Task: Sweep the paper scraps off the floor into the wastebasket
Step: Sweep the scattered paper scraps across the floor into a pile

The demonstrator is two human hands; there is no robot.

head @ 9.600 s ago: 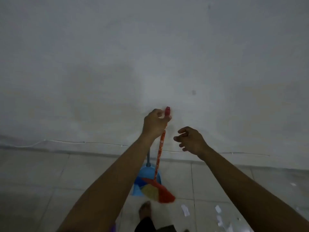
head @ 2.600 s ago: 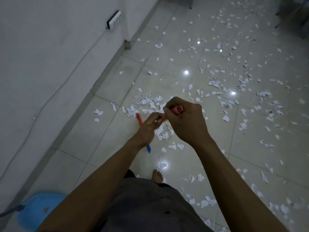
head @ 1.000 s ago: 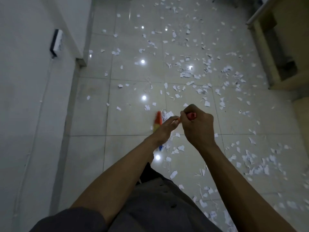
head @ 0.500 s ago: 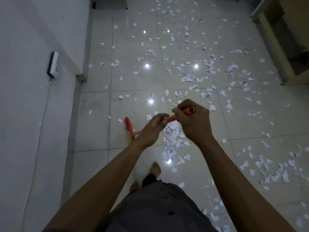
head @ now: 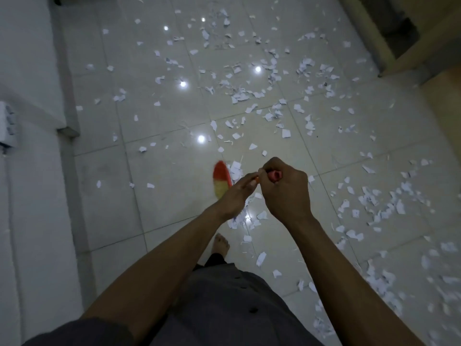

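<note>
White socket strip (head: 7, 126) on the wall (head: 30, 58), wooden furniture (head: 424, 53) opposite

Dim, grey-blue light, with hard glare on my glossy floor (head: 159, 171).
Small white points of light flared on the tiles; my broom (head: 220, 179) head was smeared by motion blur, the paper scraps (head: 374, 203) near the right edge were soft, and the wall (head: 30, 58) line bowed at the left from the wide lens.

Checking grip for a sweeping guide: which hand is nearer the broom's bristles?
Left. The left hand holds the handle lower down, toward the bristles; the right hand grips the handle's top end, farther from them.
</note>
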